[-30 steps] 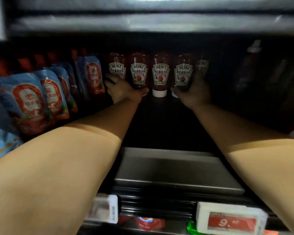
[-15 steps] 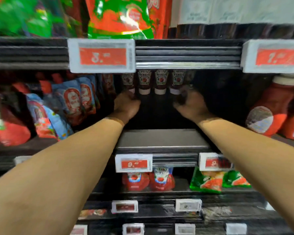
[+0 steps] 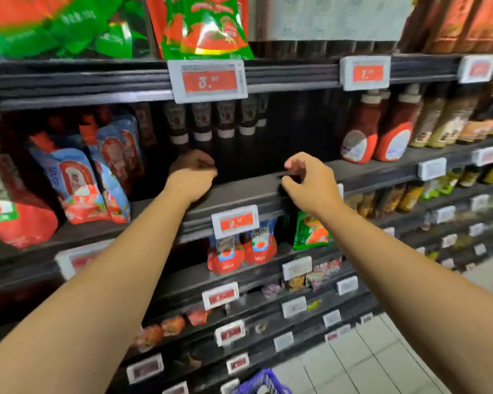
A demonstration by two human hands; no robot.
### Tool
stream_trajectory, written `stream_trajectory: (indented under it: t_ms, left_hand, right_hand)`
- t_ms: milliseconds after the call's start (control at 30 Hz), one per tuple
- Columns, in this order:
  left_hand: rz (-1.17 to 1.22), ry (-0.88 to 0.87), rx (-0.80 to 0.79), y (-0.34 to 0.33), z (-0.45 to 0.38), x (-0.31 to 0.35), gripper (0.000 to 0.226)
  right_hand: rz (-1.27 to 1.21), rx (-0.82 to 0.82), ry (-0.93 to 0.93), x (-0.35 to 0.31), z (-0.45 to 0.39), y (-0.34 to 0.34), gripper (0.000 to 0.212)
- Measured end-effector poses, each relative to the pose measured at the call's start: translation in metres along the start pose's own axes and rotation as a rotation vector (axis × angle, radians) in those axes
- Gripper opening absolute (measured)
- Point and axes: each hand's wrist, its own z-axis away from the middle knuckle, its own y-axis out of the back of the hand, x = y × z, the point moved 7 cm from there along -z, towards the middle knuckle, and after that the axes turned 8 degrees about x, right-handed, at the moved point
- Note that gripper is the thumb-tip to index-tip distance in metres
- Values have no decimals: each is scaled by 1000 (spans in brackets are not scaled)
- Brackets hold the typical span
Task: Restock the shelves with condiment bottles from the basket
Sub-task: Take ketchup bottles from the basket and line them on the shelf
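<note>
Several upside-down ketchup bottles (image 3: pixel 202 124) with white caps stand in a row at the back of the dark middle shelf (image 3: pixel 248 191). My left hand (image 3: pixel 193 174) hovers over the shelf's front edge, fingers curled, holding nothing. My right hand (image 3: pixel 308 177) is beside it to the right, fingers loosely bent and apart, also holding nothing. Both hands are well in front of the bottles. A corner of the purple basket (image 3: pixel 264 383) shows at the bottom on the floor.
Blue and red sauce pouches (image 3: pixel 77 183) fill the shelf to the left. Large red squeeze bottles (image 3: pixel 379 132) stand to the right. Price tags (image 3: pixel 208 81) line the shelf edges. Lower shelves hold small packets and pouches (image 3: pixel 241 248). White floor tiles (image 3: pixel 382 359) lie at bottom right.
Both hands have drawn back from the ketchup bottles at the rear of the shelf to its front edge. My head has pulled back, so more shelves are in view.
</note>
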Motion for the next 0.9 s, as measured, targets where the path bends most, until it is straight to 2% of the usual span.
stream_trajectory:
  t_ms: [133, 233, 300, 400, 500, 667, 900]
  left_hand:
    - [61, -80, -1, 28, 47, 10, 12]
    - [92, -213, 32, 48, 92, 21, 17]
    - [121, -268, 48, 54, 129, 26, 19]
    - [153, -253, 27, 41, 189, 12, 22]
    - [91, -108, -70, 3, 248, -39, 21]
    - [-99, 304, -380, -74, 357, -169, 26]
    - [-231, 744, -714, -149, 502, -322, 10]
  right_hand:
    - [-21, -7, 52, -3, 51, 24, 25]
    - [-85, -23, 63, 10, 92, 32, 24]
    - [-129, -80, 42, 27, 123, 28, 23]
    - [-153, -198, -51, 73, 172, 12, 22]
    - [-160, -312, -177, 128, 230, -8, 21]
    - [-92, -536, -443, 213, 344, -37, 17]
    - [1, -629, -763, 304, 499, -84, 10]
